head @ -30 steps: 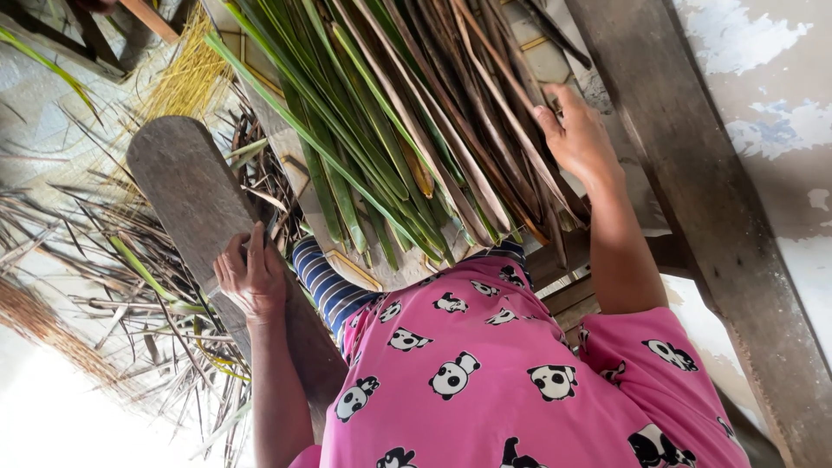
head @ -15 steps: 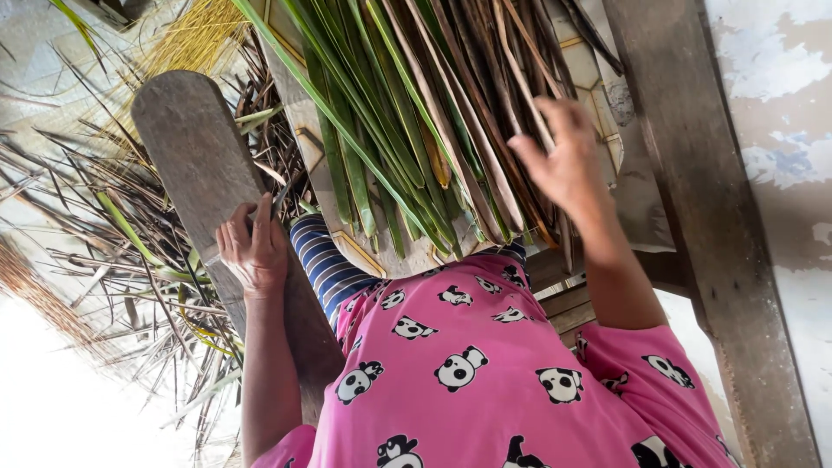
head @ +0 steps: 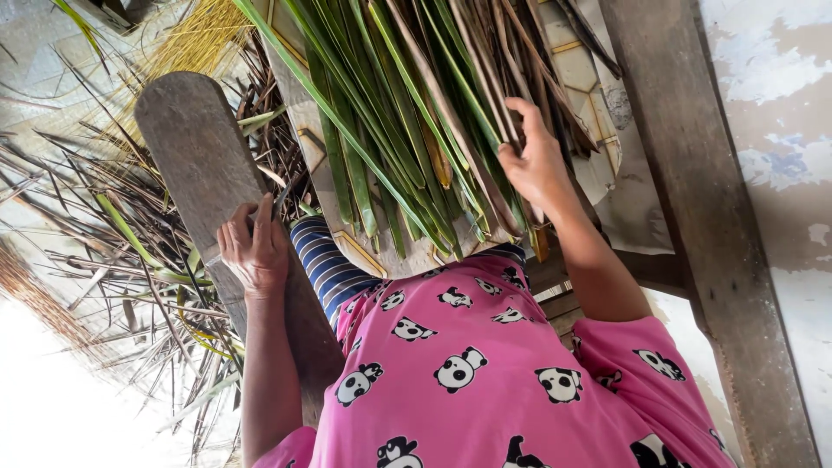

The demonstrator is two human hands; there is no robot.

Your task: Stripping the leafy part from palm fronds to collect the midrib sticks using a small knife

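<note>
the right hand (head: 536, 165) is closed around a few brownish leaf strips in the bundle of long leaves (head: 407, 113), which lies across the lap with its long axis running from about 6 o'clock near the body up toward 12 o'clock. the left hand (head: 254, 251) rests at 9 o'clock of the bundle, well apart from it, fingers curled on the wooden plank (head: 195, 147) and pinching what looks like a thin dark blade, so the right hand is nearer the leaves.

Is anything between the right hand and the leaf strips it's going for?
Nothing visible. The right hand is already on the brown leaf strips, fingers curled around a few, with green strips beside them. The left hand rests apart on the wooden board, holding what looks like a thin blade.
</note>
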